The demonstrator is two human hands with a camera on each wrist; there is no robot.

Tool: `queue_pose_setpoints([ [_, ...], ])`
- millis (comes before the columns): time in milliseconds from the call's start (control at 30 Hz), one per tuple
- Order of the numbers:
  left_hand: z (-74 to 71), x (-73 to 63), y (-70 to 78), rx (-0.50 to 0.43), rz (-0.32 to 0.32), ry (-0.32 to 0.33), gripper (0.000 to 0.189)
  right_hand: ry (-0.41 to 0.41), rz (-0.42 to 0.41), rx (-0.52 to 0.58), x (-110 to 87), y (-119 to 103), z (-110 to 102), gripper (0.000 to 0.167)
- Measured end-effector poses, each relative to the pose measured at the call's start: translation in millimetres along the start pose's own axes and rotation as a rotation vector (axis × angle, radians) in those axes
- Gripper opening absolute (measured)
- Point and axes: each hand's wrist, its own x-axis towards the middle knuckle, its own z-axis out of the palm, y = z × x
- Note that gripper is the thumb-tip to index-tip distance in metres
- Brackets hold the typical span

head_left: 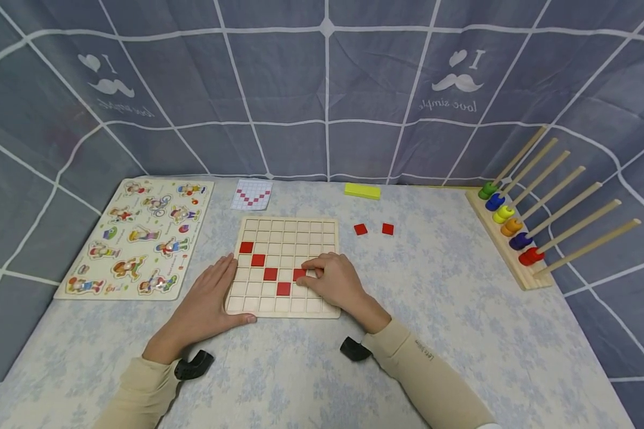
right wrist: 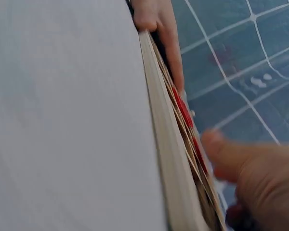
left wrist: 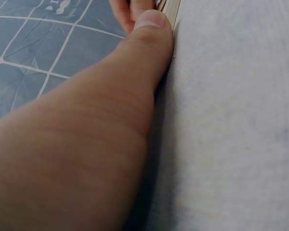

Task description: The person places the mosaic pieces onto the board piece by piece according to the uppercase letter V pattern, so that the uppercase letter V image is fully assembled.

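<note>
A square wooden grid board lies flat in the middle of the table. Four-sided red tiles sit in its cells, several of them in a diagonal line down to a lowest tile. My right hand is over the board's right part, thumb and index finger pinching another red tile at a cell up and right of the lowest one. With straight fingers along the left edge and the thumb at the front edge, my left hand steadies the board's near left corner. The left wrist view shows that thumb against the edge.
Two loose red tiles, one beside the other, lie beyond the board's right corner. Behind are a pattern card and a yellow block. A picture puzzle board lies left; a peg rack with coloured beads stands right.
</note>
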Motion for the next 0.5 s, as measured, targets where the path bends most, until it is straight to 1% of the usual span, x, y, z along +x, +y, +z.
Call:
queue_pose_setpoints([
  [100, 0.1, 0.4, 0.6, 0.0, -0.004, -0.001, 0.131, 0.046, 0.003, 0.044, 5.3, 8, -14, 0.034],
  [200, 0.3, 0.8, 0.6, 0.001, 0.006, 0.005, 0.13, 0.132, 0.028, 0.108, 11.4, 24, -37, 0.034],
  [267, 0.4, 0.7, 0.9, 0.003, 0.01, 0.011, 0.13, 0.185, 0.054, 0.13, 13.6, 40, -54, 0.036],
  [367, 0.2, 0.1, 0.4, 0.003, 0.014, 0.015, 0.129, 0.252, 0.106, 0.124, 12.6, 67, -82, 0.041],
  [433, 0.0, -0.6, 0.4, 0.005, 0.015, 0.019, 0.129, 0.281, 0.157, 0.104, 9.3, 86, -97, 0.043],
  [500, -0.3, -1.5, 0.3, 0.004, 0.015, 0.025, 0.128, 0.288, 0.215, 0.094, 5.2, 104, -109, 0.045],
])
